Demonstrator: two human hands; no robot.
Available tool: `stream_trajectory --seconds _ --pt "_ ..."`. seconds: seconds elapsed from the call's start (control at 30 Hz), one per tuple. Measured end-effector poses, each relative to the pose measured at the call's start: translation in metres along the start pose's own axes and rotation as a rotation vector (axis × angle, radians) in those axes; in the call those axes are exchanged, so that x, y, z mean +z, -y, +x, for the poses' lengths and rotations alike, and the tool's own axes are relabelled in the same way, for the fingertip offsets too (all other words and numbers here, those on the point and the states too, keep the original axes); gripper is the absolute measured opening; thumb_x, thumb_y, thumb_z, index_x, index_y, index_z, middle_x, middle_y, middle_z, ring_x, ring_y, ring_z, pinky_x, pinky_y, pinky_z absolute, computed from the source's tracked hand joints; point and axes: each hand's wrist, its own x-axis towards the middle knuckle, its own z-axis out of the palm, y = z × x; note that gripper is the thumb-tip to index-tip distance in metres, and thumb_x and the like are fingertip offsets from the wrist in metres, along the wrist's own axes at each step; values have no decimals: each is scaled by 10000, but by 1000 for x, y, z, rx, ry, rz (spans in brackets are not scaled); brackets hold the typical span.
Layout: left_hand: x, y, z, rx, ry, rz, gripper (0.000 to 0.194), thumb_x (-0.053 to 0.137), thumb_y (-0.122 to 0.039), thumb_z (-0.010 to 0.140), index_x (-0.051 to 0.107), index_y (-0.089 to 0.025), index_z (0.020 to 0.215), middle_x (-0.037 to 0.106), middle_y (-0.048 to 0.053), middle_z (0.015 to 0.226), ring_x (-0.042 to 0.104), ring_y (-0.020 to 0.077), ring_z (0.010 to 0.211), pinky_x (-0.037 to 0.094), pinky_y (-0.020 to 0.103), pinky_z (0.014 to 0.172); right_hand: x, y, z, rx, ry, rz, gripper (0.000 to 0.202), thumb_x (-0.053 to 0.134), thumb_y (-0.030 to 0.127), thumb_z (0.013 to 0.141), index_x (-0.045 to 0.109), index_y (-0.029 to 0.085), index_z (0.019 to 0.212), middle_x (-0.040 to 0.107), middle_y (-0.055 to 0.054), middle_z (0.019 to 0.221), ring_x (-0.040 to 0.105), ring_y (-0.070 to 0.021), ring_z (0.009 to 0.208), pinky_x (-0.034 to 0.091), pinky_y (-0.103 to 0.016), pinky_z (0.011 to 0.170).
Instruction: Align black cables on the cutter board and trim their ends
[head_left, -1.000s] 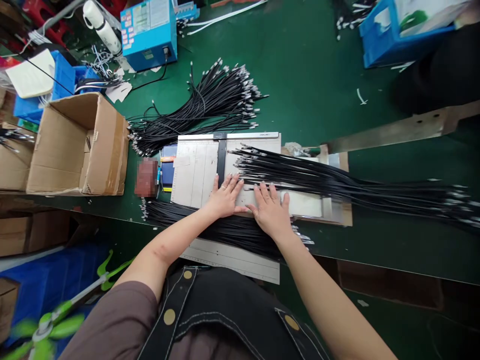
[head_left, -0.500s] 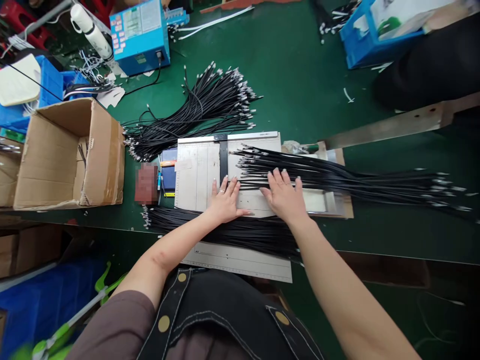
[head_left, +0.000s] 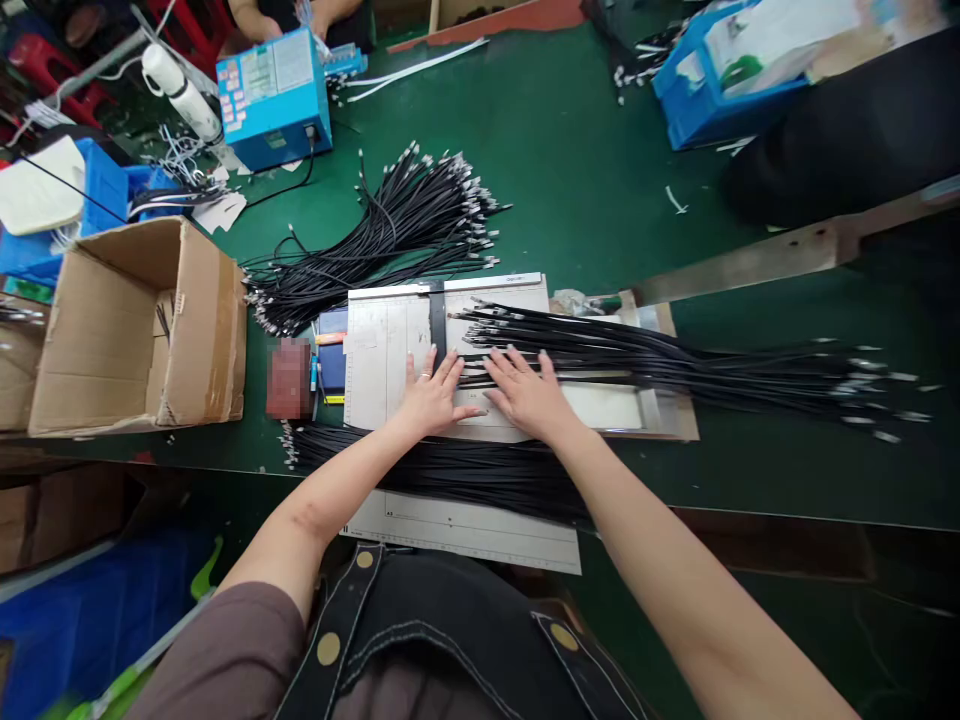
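A bundle of black cables [head_left: 637,350] with silvery ends lies across a paper trimmer [head_left: 386,370] and runs off to the right. My left hand [head_left: 433,398] rests on the trimmer board at the left cable ends, its fingers spread. Beside it, my right hand [head_left: 529,395] lies flat with fingers apart, its fingertips on the near cables of the bundle. Below both wrists, a second bundle of black cables [head_left: 487,478] stretches across the board. The trimmer's long metal blade arm [head_left: 750,265] is swung up toward the right.
A heap of black cables [head_left: 390,220] lies behind the trimmer. At left stands an open cardboard box [head_left: 214,330]; a blue machine [head_left: 281,100] and a white bottle [head_left: 180,92] are behind it. A blue crate [head_left: 686,100] sits at back right. Another person's hands [head_left: 322,15] show at the top.
My right hand has slid left along the cables, closer to my left hand. The camera view has shifted slightly, and another person's hands have come into view at the top.
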Motion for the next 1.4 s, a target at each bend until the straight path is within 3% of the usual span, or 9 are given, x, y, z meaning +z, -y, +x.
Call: stream_trajectory --seconds 0.17,0.43,0.6,0.77,0.87,1.07,1.17,1.3,1.4 --pt "6 3 5 -55 51 -36 897 306 -726 941 134 -169 1622 75 125 1696 58 370 1562 138 689 1190 9 24 24 -93 12 33 583 292 373 1018 405 117 1530 406 -143 1570 313 -281 1489 259 -567 1199" --pt "7 -21 5 -37 10 -5 940 289 -779 910 235 -146 1603 180 141 1683 107 355 1559 125 669 1209 4 -18 20 -29 -75 -73 607 324 442 1017 435 98 1505 404 -162 1567 355 -305 1463 242 -582 1192" --pt "-9 -14 27 -1 6 -41 881 267 -754 931 247 -188 1606 218 74 1680 121 342 1559 83 633 1238 7 -17 16 -82 -70 -106 598 325 408 1010 381 141 1543 404 -141 1572 324 -298 1478 248 -588 1183" --pt "-19 6 26 -68 61 -104 817 226 -707 962 272 -196 1599 228 62 1675 111 355 1559 51 673 1222 12 9 26 -104 -24 -84 627 394 363 967 388 102 1537 401 -154 1573 321 -287 1483 255 -534 1204" --pt "-16 9 22 -58 74 -129 811 235 -689 971 186 -201 1617 121 47 1695 103 348 1561 118 678 1212 8 13 34 -114 -16 -56 611 370 354 975 410 92 1526 419 -156 1561 326 -276 1482 270 -513 1206" --pt "1 -10 13 -51 -36 -7 897 300 -756 923 278 -160 1594 202 76 1681 73 330 1567 11 638 1234 -2 -15 43 -29 -45 -67 639 295 455 1011 435 74 1506 366 -169 1586 318 -300 1485 252 -556 1207" --pt "2 -7 9 -130 -47 -26 901 304 -743 929 277 -132 1591 179 116 1683 87 348 1563 56 648 1227 4 -6 50 -74 -22 -45 654 305 471 1006 425 74 1512 372 -169 1583 288 -291 1500 251 -532 1215" --pt "-5 6 25 -145 -19 -94 881 320 -702 946 154 -158 1620 90 134 1694 108 363 1558 177 655 1201 10 10 59 -128 -6 0 670 302 457 1008 371 54 1539 356 -177 1590 270 -286 1508 281 -499 1209" --pt "-9 2 40 -76 -8 -97 848 290 -699 955 172 -185 1619 140 91 1692 103 341 1562 133 664 1210 5 -5 55 -94 -29 -2 649 290 432 1015 350 73 1552 339 -173 1600 288 -283 1501 289 -499 1204"
